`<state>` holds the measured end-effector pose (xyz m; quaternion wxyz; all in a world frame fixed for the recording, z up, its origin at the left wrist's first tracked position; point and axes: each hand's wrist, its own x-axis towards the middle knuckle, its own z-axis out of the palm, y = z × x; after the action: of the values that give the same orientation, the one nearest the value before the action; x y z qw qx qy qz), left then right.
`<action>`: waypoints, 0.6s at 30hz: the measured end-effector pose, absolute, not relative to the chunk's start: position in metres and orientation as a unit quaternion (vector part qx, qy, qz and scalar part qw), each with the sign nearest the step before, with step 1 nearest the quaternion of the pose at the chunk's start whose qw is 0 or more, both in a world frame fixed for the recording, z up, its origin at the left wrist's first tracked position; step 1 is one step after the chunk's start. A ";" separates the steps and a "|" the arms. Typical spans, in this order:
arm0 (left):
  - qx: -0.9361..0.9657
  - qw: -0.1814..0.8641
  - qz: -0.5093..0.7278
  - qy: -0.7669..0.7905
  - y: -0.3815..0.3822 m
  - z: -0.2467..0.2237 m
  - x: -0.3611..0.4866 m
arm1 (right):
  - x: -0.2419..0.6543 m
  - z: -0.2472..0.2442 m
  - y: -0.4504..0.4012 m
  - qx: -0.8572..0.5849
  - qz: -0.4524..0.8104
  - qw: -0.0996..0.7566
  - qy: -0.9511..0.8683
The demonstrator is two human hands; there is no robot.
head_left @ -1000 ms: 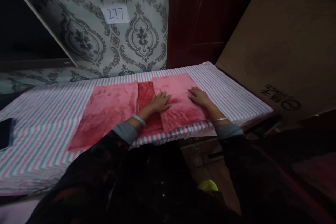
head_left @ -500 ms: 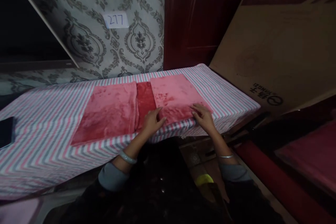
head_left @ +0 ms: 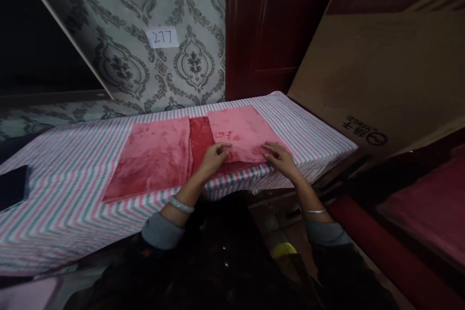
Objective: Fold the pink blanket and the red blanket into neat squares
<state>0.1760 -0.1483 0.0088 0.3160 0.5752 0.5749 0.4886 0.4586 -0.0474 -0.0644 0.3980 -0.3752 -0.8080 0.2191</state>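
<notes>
A pinkish-red plush cloth [head_left: 152,155] lies folded on the striped tablecloth [head_left: 76,169], its two ends turned inward with a darker red strip between them. My left hand [head_left: 212,159] pinches the front left corner of the right-hand flap. At the flap's front right part, my right hand [head_left: 280,157] pinches the edge between thumb and fingers. This front edge is lifted a little, with darker red cloth showing beneath it. The left-hand flap lies flat, untouched.
A dark phone [head_left: 14,186] rests at the tablecloth's left end. Behind stand a patterned wall with a card [head_left: 163,37] marked 277 and a dark red door [head_left: 263,29]. A big cardboard box [head_left: 385,63] leans at the right.
Both hands now have hold of the right-hand flap's front edge, which has come up and slightly back from where it lay. The view has tilted a little upward.
</notes>
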 end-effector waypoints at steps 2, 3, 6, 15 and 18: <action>0.604 0.264 0.472 0.586 -0.142 0.018 0.177 | 0.461 -0.058 -0.045 -0.361 0.214 0.370 -0.829; 0.616 0.237 0.463 0.592 -0.139 0.021 0.177 | 0.462 -0.056 -0.044 -0.351 0.212 0.355 -0.840; 0.643 0.172 0.438 0.604 -0.135 0.027 0.178 | 0.465 -0.053 -0.040 -0.331 0.202 0.328 -0.862; 0.683 0.135 0.363 0.619 -0.148 0.006 0.170 | 0.466 -0.054 -0.032 -0.347 0.116 0.333 -0.869; 0.713 0.113 0.313 0.617 -0.157 -0.002 0.170 | 0.463 -0.055 -0.035 -0.349 0.087 0.339 -0.869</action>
<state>0.1699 -0.1567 -0.0018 0.1129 0.7130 0.6171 0.3132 0.4626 -0.0351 -0.0546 0.3390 -0.3488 -0.8694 0.0866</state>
